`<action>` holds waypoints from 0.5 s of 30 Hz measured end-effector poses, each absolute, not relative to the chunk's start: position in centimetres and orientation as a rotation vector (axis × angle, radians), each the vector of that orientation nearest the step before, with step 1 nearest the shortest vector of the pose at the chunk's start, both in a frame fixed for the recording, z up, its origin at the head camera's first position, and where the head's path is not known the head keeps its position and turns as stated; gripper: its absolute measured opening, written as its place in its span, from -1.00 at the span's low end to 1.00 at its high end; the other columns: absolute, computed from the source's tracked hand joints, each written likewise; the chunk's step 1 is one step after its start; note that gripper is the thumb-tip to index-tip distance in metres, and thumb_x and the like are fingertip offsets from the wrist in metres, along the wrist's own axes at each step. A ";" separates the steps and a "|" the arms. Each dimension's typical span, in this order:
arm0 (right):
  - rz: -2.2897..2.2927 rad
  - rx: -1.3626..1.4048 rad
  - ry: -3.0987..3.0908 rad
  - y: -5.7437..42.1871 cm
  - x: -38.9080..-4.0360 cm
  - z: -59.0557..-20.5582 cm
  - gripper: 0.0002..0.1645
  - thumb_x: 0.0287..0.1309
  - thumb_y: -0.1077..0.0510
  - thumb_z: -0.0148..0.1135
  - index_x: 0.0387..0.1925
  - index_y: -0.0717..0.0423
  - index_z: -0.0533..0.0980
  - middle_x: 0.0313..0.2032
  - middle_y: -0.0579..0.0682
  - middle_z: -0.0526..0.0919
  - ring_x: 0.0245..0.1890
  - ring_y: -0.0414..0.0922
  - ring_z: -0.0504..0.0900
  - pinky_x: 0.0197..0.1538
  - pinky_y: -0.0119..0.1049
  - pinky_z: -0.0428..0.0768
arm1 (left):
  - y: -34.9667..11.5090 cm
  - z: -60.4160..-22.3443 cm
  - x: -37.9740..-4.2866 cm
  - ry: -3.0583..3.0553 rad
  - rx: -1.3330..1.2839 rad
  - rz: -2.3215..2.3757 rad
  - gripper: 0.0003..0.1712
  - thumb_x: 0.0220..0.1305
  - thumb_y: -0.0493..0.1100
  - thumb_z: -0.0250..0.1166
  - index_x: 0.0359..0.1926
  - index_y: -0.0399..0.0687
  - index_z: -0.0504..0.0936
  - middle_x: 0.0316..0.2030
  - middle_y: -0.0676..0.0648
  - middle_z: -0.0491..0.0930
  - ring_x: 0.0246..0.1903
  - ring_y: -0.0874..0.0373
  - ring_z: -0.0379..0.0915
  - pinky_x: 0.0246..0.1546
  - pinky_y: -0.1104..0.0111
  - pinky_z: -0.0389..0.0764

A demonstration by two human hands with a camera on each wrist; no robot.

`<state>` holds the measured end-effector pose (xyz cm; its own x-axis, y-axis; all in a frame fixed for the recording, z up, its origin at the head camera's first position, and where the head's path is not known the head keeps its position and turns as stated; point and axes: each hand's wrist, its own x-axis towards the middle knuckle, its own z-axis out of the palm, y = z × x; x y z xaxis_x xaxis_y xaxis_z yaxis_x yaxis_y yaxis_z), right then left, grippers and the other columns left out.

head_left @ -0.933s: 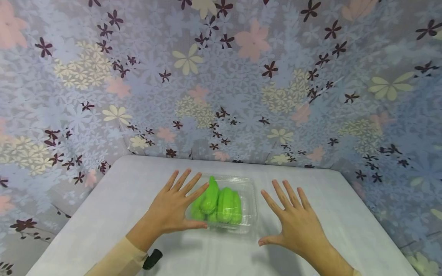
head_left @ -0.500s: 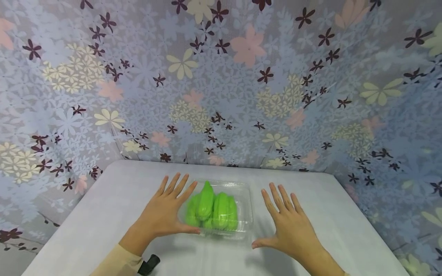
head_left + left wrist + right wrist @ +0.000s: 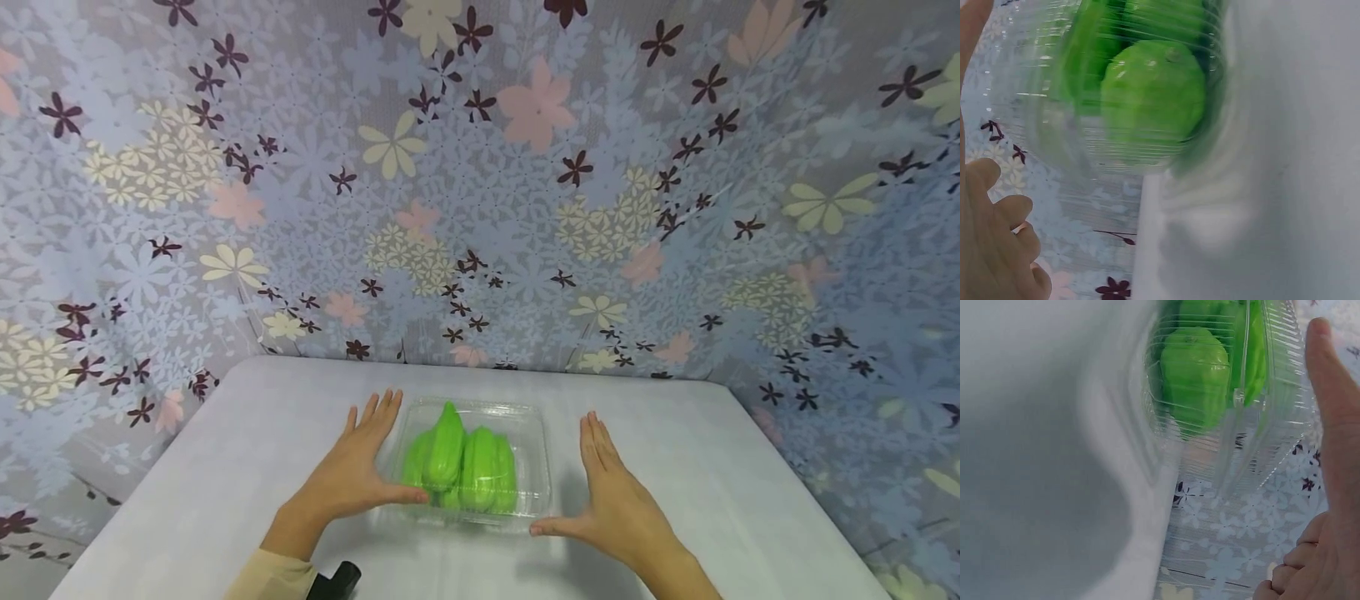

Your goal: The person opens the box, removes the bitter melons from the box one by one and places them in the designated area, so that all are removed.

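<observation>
A clear plastic clamshell box [image 3: 534, 458] sits on the white table, holding several bright green, smooth, ridged vegetables [image 3: 447, 450]; one slender piece leans on top of the others. On the box's left side is my left hand [image 3: 347, 479], fingers extended and thumb spread along the near left corner. My right hand [image 3: 618, 500] is to the right of the box, fingers straight and together, thumb pointing at the near right corner. The left wrist view shows the box [image 3: 1054, 137] beyond the left hand [image 3: 997, 244]. From the right wrist, the box's ribbed wall [image 3: 1285, 431] appears beside the right thumb [image 3: 1332, 400].
The white-covered table [image 3: 240, 433] spreads around the box on all sides. Behind it and along the sides rises a floral-patterned backdrop [image 3: 480, 208]. A small black device [image 3: 335, 581] shows at the left wrist by the beige sleeve [image 3: 273, 577].
Both hands have lowered toward the box's sides. The right hand's spread fingers have come together, and the left hand's fingers have drawn closer. The box stays in place; the head view has shifted slightly.
</observation>
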<state>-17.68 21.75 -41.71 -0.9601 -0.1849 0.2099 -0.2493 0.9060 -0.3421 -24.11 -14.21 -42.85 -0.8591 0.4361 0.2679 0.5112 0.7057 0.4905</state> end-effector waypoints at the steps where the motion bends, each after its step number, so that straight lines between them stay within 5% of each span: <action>1: 0.602 0.309 -2.907 21.7 -17.7 -41.9 0.81 -0.39 -0.68 0.39 0.58 0.24 -0.28 0.58 0.17 -0.29 0.55 0.16 -0.19 0.34 0.21 0.30 | -14.2 -43.1 -24.1 -2.781 -0.762 -0.912 0.59 -0.18 0.47 0.53 0.63 0.05 -0.27 0.58 -0.07 -0.27 0.55 -0.04 -0.46 0.47 -0.07 -0.40; 9: 0.943 0.183 -2.957 20.9 -18.3 -42.7 0.78 -0.31 -0.59 0.47 0.59 0.08 -0.42 0.58 0.11 -0.38 0.55 0.16 -0.22 0.40 0.27 0.13 | -14.5 -44.5 -24.0 -2.813 -0.648 -1.241 0.53 -0.07 0.38 0.54 0.61 0.27 -0.38 0.59 -0.01 -0.37 0.52 -0.19 -0.55 0.39 -0.26 -0.28; 15: 1.097 0.143 -2.919 20.7 -18.2 -43.5 0.72 -0.21 -0.45 0.53 0.59 0.17 -0.37 0.58 0.17 -0.34 0.53 0.20 -0.16 0.44 0.22 0.03 | -14.6 -45.3 -24.1 -2.836 -0.630 -1.434 0.41 0.09 0.25 0.50 0.61 0.31 -0.39 0.58 -0.18 -0.41 0.48 -0.39 -0.50 0.27 -0.42 -0.22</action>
<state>-18.16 20.68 -43.55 -0.9956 -0.0787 0.0508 -0.0927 0.7488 -0.6562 -24.14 -14.61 -45.31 -0.9198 0.3829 0.0860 0.2962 0.5335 0.7922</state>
